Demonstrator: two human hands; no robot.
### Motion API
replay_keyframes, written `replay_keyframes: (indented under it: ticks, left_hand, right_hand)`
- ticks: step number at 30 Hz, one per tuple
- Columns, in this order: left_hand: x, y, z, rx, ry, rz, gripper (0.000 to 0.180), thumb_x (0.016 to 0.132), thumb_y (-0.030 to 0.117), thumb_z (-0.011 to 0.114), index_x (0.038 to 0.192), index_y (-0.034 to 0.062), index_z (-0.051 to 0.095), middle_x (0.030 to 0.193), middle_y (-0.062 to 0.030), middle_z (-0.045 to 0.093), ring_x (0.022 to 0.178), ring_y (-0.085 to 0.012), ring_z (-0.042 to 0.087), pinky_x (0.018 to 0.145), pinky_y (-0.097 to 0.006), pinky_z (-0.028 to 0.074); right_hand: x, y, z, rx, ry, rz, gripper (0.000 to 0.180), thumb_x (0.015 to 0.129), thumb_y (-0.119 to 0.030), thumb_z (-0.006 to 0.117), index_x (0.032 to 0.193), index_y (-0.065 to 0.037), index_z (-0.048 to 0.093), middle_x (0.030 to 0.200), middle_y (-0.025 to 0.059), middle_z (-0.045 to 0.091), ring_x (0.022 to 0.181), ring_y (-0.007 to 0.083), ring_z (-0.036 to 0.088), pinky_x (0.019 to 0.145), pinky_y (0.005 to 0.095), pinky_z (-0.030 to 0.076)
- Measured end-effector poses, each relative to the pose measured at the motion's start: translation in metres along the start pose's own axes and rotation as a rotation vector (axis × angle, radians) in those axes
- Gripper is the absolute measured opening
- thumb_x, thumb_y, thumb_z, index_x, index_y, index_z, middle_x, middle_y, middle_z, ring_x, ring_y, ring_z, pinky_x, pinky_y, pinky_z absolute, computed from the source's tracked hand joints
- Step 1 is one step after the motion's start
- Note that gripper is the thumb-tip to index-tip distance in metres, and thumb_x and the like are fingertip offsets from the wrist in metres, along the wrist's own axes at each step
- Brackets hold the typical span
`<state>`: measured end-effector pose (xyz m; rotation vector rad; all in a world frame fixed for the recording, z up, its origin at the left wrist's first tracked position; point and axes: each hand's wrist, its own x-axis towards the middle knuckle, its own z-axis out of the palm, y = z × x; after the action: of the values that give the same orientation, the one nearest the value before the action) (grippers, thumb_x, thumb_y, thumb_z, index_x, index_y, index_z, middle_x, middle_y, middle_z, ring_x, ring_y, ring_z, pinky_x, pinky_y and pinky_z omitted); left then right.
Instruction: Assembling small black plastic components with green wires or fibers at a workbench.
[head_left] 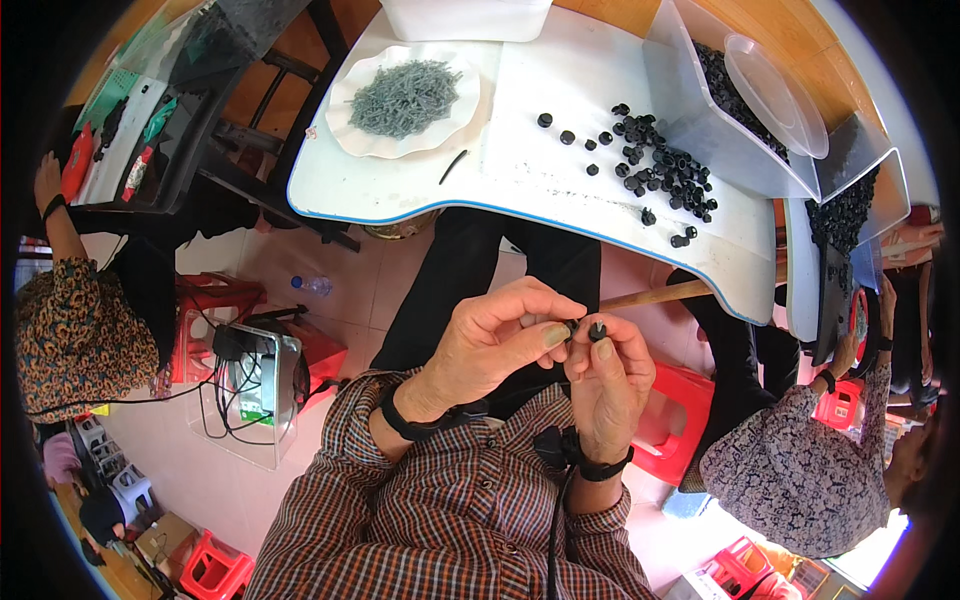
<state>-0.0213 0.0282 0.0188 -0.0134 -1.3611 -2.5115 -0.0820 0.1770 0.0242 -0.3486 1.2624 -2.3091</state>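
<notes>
Both my hands meet in front of my chest, just off the table's near edge. My right hand (pixel 612 385) pinches a small round black cap (pixel 597 331) between thumb and fingertips. My left hand (pixel 490 340) is closed beside it, thumb against forefinger on a small black piece (pixel 572 327), mostly covered by the fingers. On the white table lies a loose heap of similar black caps (pixel 660 165). A scalloped white plate (pixel 345 135) holds a pile of thin grey-green pieces (pixel 408 97). A thin black strip (pixel 453 167) lies near the plate.
A clear plastic bin (pixel 690 130) of black parts, with a round clear lid (pixel 775 95), stands at the table's right. A white tub (pixel 465 20) sits at the back. Co-workers (pixel 800 470) sit on both sides. A red stool (pixel 680 425) stands right of my legs.
</notes>
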Motion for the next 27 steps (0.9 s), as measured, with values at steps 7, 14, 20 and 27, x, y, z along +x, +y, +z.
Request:
replay_keyframes:
  ticks: [7,14,20,27]
  left_hand:
    - [-0.0004,0.0021,0.0018,0.157,0.001,0.045,0.029,0.093,-0.004,0.054,0.121,-0.0031,0.06,0.101,-0.0085,0.057,0.079,-0.009,0.061,0.067,-0.019,0.052]
    - [-0.0001,0.0005,-0.0028,0.428,-0.031,0.108,0.029,0.09,-0.006,0.056,0.117,-0.0017,0.063,0.101,-0.0083,0.056,0.08,-0.0085,0.06,0.065,-0.017,0.049]
    - [0.0004,0.0009,-0.0047,0.51,-0.029,0.105,0.025,0.088,-0.006,0.059,0.112,-0.0025,0.065,0.1,-0.0083,0.057,0.08,-0.0085,0.06,0.063,-0.016,0.048]
    - [0.0011,-0.0011,-0.0047,0.461,0.009,0.079,0.017,0.088,-0.004,0.062,0.105,-0.0031,0.065,0.099,-0.0077,0.057,0.079,-0.009,0.062,0.063,-0.018,0.05]
  right_hand:
    - [-0.0009,-0.0005,-0.0028,0.025,0.032,0.075,0.021,0.092,-0.004,0.058,0.112,0.002,0.059,0.094,0.0095,0.065,0.068,0.01,0.055,0.057,0.022,0.044]
    - [-0.0003,-0.0018,-0.0003,0.034,0.08,0.12,0.017,0.091,-0.003,0.058,0.107,0.002,0.061,0.088,0.0107,0.066,0.063,0.0097,0.056,0.052,0.0211,0.043]
    - [0.0003,-0.0024,-0.0008,0.04,0.075,0.145,0.016,0.092,-0.003,0.057,0.106,0.003,0.062,0.087,0.0121,0.067,0.06,0.0104,0.057,0.05,0.0205,0.044]
    - [0.0001,-0.0004,-0.002,-0.013,0.073,0.151,0.019,0.094,-0.008,0.059,0.108,0.004,0.063,0.086,0.012,0.067,0.06,0.01,0.057,0.049,0.0206,0.045]
